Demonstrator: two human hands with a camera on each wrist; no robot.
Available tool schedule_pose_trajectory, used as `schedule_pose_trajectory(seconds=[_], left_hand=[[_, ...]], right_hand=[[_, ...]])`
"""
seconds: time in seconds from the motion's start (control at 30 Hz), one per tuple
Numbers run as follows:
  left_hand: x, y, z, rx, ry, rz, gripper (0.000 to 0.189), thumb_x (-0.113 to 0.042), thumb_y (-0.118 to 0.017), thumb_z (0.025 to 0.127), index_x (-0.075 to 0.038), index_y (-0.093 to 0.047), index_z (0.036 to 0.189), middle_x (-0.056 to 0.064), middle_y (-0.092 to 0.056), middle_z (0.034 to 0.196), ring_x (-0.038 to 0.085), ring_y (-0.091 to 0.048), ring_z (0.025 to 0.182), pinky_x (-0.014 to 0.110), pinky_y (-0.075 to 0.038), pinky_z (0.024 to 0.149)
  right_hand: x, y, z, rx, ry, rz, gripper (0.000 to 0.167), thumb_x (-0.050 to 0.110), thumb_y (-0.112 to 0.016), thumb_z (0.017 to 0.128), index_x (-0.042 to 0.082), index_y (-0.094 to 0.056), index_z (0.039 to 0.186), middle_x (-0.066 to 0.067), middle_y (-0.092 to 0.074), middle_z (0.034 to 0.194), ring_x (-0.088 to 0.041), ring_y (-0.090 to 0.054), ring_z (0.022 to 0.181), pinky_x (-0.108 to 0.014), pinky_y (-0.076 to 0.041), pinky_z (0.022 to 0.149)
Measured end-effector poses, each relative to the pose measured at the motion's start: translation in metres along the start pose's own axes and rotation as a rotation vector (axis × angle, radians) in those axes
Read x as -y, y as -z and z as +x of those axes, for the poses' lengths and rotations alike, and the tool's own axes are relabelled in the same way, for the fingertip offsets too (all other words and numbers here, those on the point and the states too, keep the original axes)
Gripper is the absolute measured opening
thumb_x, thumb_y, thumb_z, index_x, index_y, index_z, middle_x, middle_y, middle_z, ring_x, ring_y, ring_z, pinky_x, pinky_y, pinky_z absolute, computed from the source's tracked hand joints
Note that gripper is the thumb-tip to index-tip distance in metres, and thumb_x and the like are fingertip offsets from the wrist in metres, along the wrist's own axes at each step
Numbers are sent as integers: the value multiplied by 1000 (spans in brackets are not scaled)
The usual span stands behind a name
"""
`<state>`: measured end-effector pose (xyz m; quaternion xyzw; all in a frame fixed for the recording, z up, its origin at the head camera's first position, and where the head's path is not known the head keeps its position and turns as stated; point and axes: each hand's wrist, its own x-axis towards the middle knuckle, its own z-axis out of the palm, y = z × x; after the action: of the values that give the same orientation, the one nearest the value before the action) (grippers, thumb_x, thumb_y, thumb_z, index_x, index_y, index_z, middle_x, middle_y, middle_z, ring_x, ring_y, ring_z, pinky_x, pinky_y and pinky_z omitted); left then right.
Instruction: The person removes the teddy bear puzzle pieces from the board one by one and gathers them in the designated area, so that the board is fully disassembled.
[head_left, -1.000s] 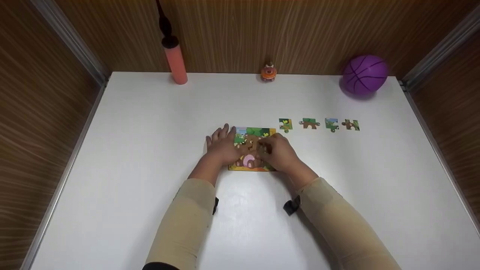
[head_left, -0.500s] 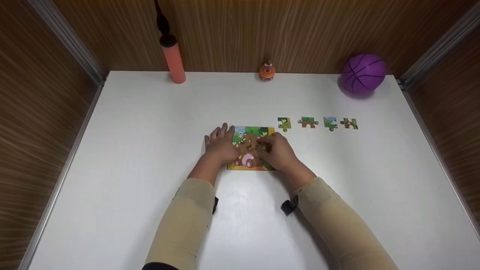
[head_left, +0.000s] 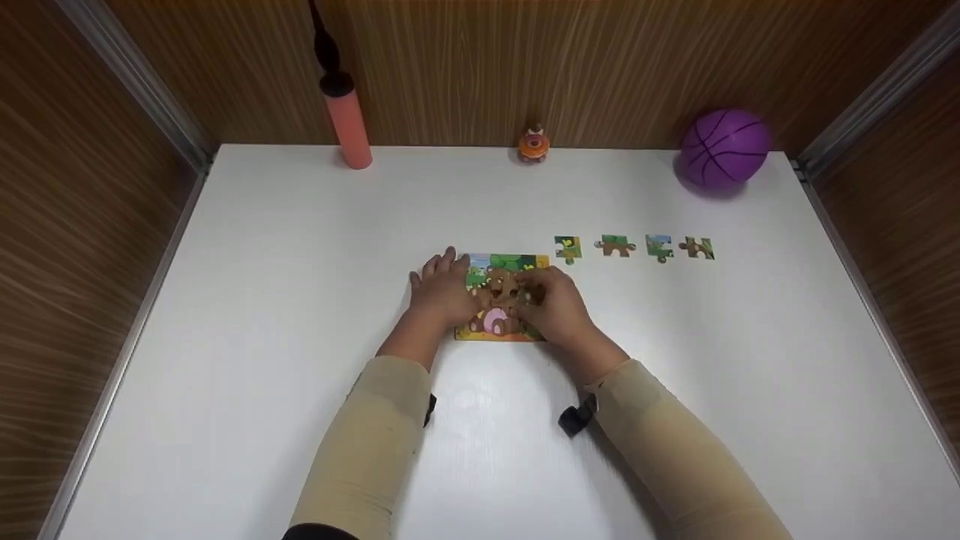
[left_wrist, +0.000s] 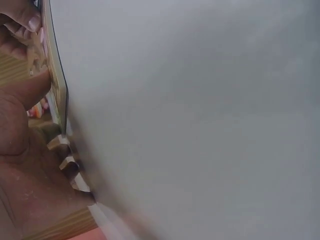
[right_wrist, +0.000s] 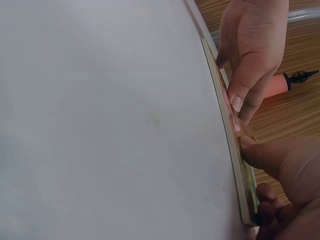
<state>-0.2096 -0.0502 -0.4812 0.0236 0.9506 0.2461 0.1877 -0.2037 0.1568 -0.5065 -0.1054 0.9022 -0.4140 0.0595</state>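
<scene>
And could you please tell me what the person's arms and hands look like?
Both the left hand and right hand are bare, without gloves. The left sleeve and right sleeve are long, beige and plain. A small black fitting shows at the right cuff, another black part at the left.
</scene>
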Motion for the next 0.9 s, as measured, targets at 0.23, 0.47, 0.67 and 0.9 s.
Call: schedule_pose_trajectory(seconds=[0.23,0.47,0.67,0.9], left_hand=[[-6,2,0,8,-5,72,78,-47,-54,107,-10,-26,169,14,-10,178,34,-3,163,66,-4,127],[-9,4,2,30,19,148,82,-46,-61,104,-9,-28,169,15,-13,177,38,-4,163,72,-9,124],[-8,7,1,22,26,76,83,-49,-62,103,-8,-30,168,15,-14,177,38,-4,163,75,-14,121],[-7,6,1,24,7,47,85,-46,-65,102,-7,-29,168,15,-11,177,39,-1,163,76,-9,121]], right_hand=[[-7,-1,-5,-48,19,51,40,1,-81,90,2,-71,129,-11,-62,115,-24,-59,99,-38,-54,86],[-9,-1,-5,-37,1,58,44,-1,-80,84,0,-72,127,-9,-62,113,-22,-58,97,-36,-53,84],[-10,-2,-4,-34,15,26,43,-3,-77,84,-1,-70,126,-10,-62,114,-23,-59,98,-36,-54,85],[-13,1,-5,-90,10,60,42,3,-76,84,0,-72,126,-9,-64,113,-23,-59,97,-37,-53,84]])
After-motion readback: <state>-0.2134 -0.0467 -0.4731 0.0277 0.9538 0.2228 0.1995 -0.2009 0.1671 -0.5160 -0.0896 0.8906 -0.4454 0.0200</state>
